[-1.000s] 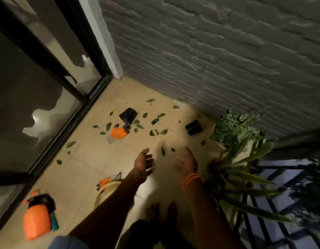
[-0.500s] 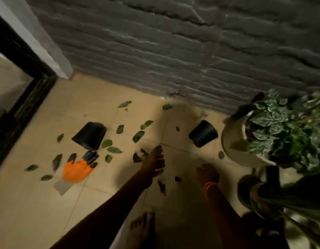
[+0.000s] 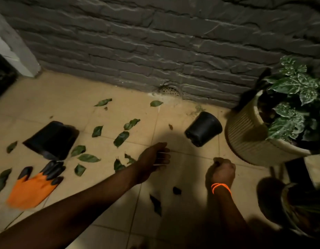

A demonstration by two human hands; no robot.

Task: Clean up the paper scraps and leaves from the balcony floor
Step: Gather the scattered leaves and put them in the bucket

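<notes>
Green leaves (image 3: 121, 138) lie scattered over the beige tiled balcony floor (image 3: 56, 103), most between the grey brick wall (image 3: 155, 42) and the person's arms. The left hand (image 3: 153, 161) reaches low over the tiles, fingers loosely bent and holding nothing, just beside a couple of leaves. The right hand (image 3: 220, 172), with an orange bracelet (image 3: 220, 186) at the wrist, is curled tight; whether it holds anything I cannot tell. An orange work glove with black fingertips (image 3: 35, 186) lies near the floor's left edge, touching a tipped black plastic pot (image 3: 52, 139).
</notes>
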